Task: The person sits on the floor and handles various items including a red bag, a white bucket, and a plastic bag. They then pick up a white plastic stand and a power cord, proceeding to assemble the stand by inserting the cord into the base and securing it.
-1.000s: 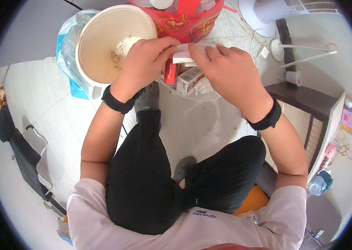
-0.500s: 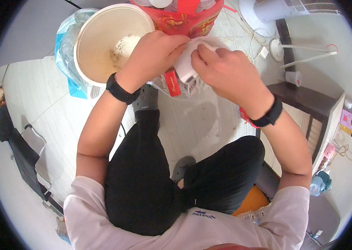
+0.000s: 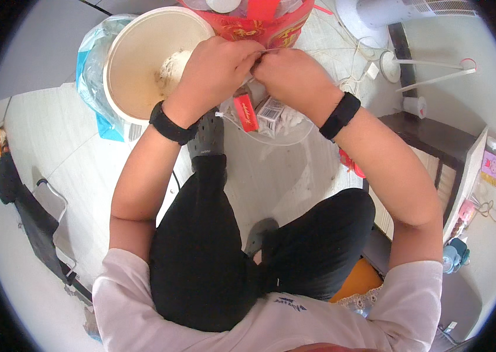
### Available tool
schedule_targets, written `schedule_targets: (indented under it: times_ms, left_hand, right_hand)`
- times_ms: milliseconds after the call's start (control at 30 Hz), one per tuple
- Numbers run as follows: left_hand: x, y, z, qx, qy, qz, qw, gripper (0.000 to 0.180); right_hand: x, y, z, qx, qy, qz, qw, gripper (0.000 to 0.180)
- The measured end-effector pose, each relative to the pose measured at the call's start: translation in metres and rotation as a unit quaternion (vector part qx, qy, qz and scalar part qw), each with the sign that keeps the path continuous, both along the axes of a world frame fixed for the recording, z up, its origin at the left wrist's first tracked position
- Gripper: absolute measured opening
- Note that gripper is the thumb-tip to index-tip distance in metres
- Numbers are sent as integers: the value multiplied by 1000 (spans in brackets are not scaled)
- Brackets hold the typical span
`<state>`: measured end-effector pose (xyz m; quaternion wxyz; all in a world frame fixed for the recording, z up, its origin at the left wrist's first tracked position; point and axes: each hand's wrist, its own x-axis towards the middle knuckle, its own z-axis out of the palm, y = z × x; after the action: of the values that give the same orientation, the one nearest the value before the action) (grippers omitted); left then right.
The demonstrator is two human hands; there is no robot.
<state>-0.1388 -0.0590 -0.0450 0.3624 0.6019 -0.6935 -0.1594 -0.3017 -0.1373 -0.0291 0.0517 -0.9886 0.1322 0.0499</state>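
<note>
My left hand and my right hand meet at the fingertips, both closed. What they pinch is hidden by the fingers; a thin pale strand or edge runs off to the right beside them. Just below them is a clear plastic bag on the floor. Inside it lie a small red box, a white printed carton and crumpled white tissue. Beside my left hand stands a cream bucket with whitish residue on its bottom.
A red bag filled with things stands beyond my hands. Blue-and-clear plastic packaging lies against the bucket's left side. To the right are a white fan, loose cables and a dark-framed cabinet. A black folding frame is at far left.
My right hand has moved up and left against my left hand. The white paper between my hands no longer shows there, and the white carton in the clear bag is now visible.
</note>
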Motion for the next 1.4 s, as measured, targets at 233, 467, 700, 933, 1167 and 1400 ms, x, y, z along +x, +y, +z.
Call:
schedule_targets:
  times_ms: [233, 467, 700, 933, 1167, 1400]
  left_hand:
    - [3, -3, -5, 22, 22, 10, 999, 19]
    - [4, -8, -11, 28, -27, 43, 998, 20]
    - [10, -2, 1, 74, -22, 51, 996, 21]
    - [6, 20, 25, 167, -79, 52, 981, 28]
    - [-14, 58, 47, 417, -135, -28, 898, 44]
    - [-17, 65, 34, 456, 85, 11, 886, 53]
  right_hand:
    - [9, 2, -38, 3, -29, -68, 997, 12]
    - [15, -5, -54, 16, -66, -89, 994, 14]
    - [-20, 23, 31, 30, -124, -117, 985, 25]
    - [-87, 62, 12, -15, -26, -452, 892, 41]
    - [-110, 58, -13, 128, -232, -470, 842, 16]
    - [-152, 58, 8, 116, -293, -444, 838, 18]
